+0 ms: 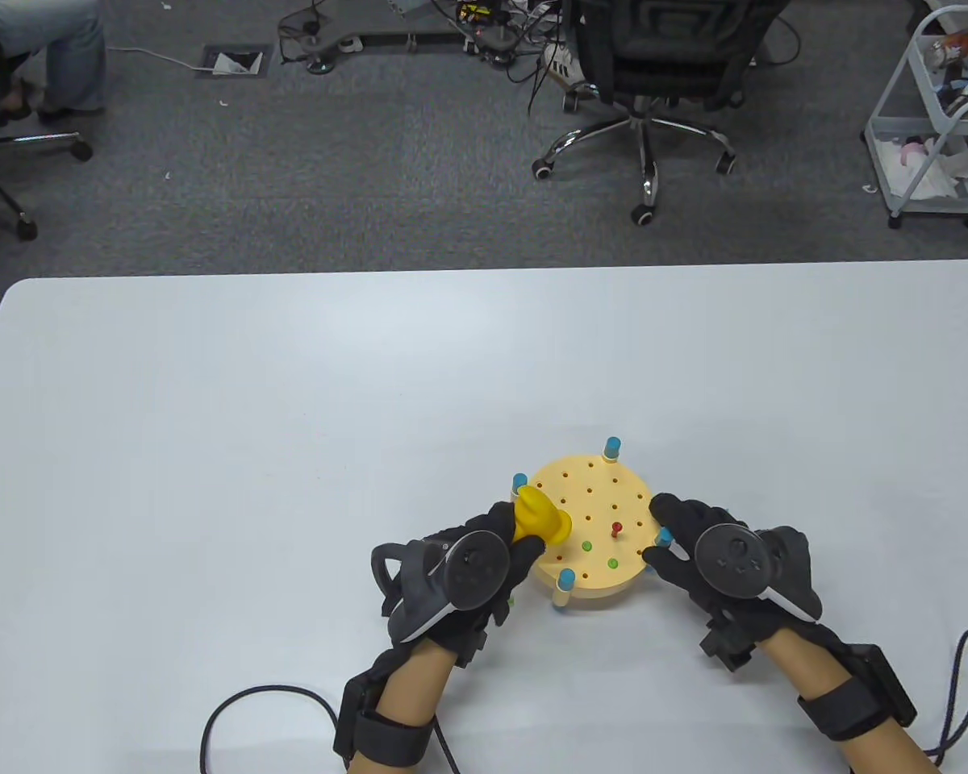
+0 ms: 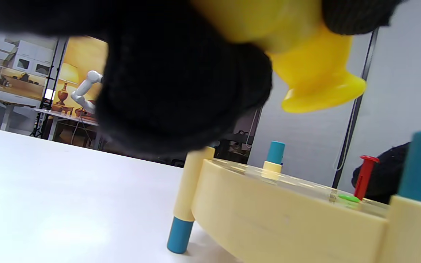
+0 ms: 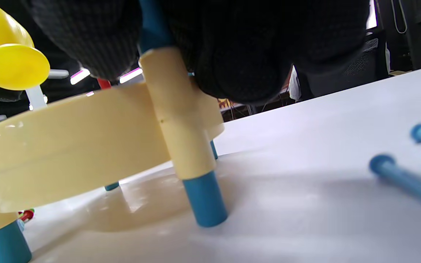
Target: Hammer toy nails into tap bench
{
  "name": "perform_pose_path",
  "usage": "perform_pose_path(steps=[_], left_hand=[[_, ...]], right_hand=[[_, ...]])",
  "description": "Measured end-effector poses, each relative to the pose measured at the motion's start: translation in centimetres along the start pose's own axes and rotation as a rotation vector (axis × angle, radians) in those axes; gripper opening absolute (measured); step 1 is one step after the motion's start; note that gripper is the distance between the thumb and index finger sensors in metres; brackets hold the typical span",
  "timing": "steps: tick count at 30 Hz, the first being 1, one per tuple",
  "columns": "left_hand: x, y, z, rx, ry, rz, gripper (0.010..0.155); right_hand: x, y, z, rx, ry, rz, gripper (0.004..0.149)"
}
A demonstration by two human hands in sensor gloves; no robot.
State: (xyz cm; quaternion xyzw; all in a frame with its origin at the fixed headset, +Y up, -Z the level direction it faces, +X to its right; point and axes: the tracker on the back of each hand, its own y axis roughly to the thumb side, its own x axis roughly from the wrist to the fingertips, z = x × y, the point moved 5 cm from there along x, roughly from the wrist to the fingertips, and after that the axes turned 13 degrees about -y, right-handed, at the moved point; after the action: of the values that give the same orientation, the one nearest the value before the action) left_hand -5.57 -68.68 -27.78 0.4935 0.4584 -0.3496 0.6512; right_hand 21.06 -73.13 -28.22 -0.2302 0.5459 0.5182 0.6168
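A round, cream-coloured plastic tap bench (image 1: 589, 524), dotted with small holes and standing on cream legs with blue tips, sits on the white bench (image 1: 290, 419) near its front edge, between the two gloved hands.

The left hand (image 1: 468, 572) holds a yellow plastic toy hammer (image 1: 540, 520); its fingers (image 1: 524, 556) are curled round the handle, and the flared hammer head hangs over the left part of the disc, clear of the surface in the left wrist view (image 2: 316, 84).

The right hand (image 1: 718, 556) is at the right rim of the tap bench. Its fingers (image 1: 669, 512) bend in on either side of a blue-tipped leg post (image 1: 664, 536) there, and the right wrist view shows that post (image 3: 181, 138) running up between two dark fingertips, so the hand pinches it.

A red toy nail (image 1: 616, 529) stands upright in a hole toward the right of the disc, its head well above the surface (image 2: 364, 175). Two green toy nails (image 1: 587, 546) lie flush with the disc just in front of it, the second (image 1: 612, 562) nearer the front rim.

In the right wrist view two blue nails (image 3: 404, 179) lie on the white bench to the right of the toy, blurred.

A black cable (image 1: 242, 709) loops on the bench by the left wrist.
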Motion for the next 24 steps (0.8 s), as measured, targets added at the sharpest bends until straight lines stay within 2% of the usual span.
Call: perform_pose_path(steps=[6, 12, 14, 16, 17, 18, 19, 20, 22, 23, 24], left_hand=[[0.1, 1.8, -0.1, 0.056, -0.007, 0.027, 0.064], [2.3, 6.1, -1.2, 0.203, -0.005, 0.049, 0.064], [3.2, 7.5, -0.7, 0.268, -0.022, 0.054, 0.064], [4.2, 8.9, 1.2, 0.388, -0.107, 0.056, 0.063], [4.5, 9.2, 2.5, 0.475, -0.21, 0.021, 0.063], [4.5, 9.3, 2.2, 0.556, -0.218, -0.042, 0.063], [4.4, 10.0, 1.5, 0.561, -0.13, 0.017, 0.063], [4.2, 10.2, 0.4, 0.565, -0.042, -0.007, 0.063], [3.7, 10.5, -1.2, 0.466, 0.07, 0.017, 0.063], [3.8, 10.5, -1.1, 0.44, 0.05, 0.032, 0.063], [4.6, 10.7, 0.7, 0.446, -0.113, 0.061, 0.063]], right_hand=[[-0.5, -0.6, -0.7, 0.07, -0.038, -0.033, 0.061], [-0.5, -0.6, -0.8, 0.064, -0.041, -0.022, 0.059], [-0.6, -0.6, -0.8, 0.066, -0.044, -0.022, 0.058], [-0.5, -0.6, -0.8, 0.064, -0.046, -0.019, 0.058], [-0.5, -0.6, -0.8, 0.061, -0.047, -0.018, 0.058], [-0.5, -0.6, -0.8, 0.06, -0.047, -0.017, 0.058], [-0.5, -0.6, -0.8, 0.06, -0.047, -0.017, 0.058], [-0.5, -0.6, -0.8, 0.06, -0.047, -0.017, 0.058], [-0.5, -0.6, -0.8, 0.059, -0.047, -0.017, 0.058], [-0.5, -0.6, -0.8, 0.059, -0.047, -0.017, 0.058], [-0.5, -0.6, -0.8, 0.059, -0.046, -0.018, 0.058]])
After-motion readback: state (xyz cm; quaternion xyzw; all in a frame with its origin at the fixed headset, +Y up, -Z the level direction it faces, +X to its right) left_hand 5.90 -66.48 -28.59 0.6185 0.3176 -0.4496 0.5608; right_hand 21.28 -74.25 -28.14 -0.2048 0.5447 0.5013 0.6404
